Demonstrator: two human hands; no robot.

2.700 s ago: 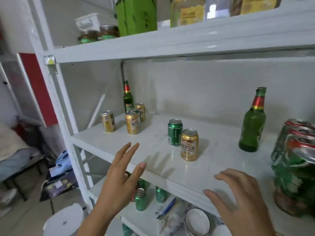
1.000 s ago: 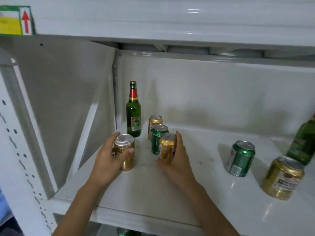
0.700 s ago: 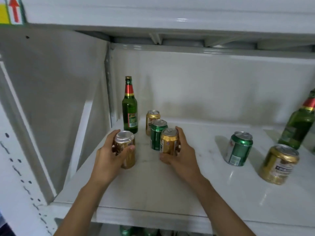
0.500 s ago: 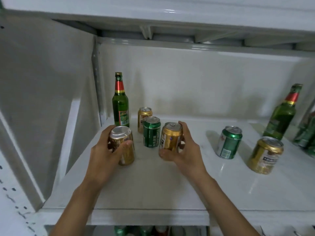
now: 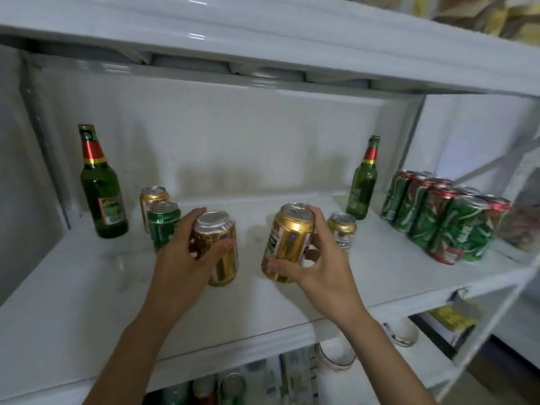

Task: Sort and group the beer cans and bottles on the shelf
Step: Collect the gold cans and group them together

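From the head camera, you are holding a can in each hand over the white shelf [image 5: 87, 287]. Your left hand [image 5: 187, 258] is wrapping around a gold can [image 5: 219, 249], thumb across its front and fingers curling behind its top. Your right hand [image 5: 318, 264] is gripping a second gold can [image 5: 287, 244], which is tilting slightly to the left; your fingers are reaching over its rim and your thumb is pressing near its base. Whether either can is resting on the board or lifted just clear of it, you cannot tell from here.

Behind your left hand, a green can [image 5: 162, 225] is standing just in front of another gold can [image 5: 152, 198], and a green bottle [image 5: 100, 185] with a red neck band is standing upright beside them near the left corner. Just behind your right hand, a smaller-looking gold can [image 5: 342, 229] is sitting on the shelf. Further right, a second green bottle [image 5: 363, 182] is standing upright toward the back wall, and a shrink-wrapped pack of green cans [image 5: 444, 217] is occupying the right end.
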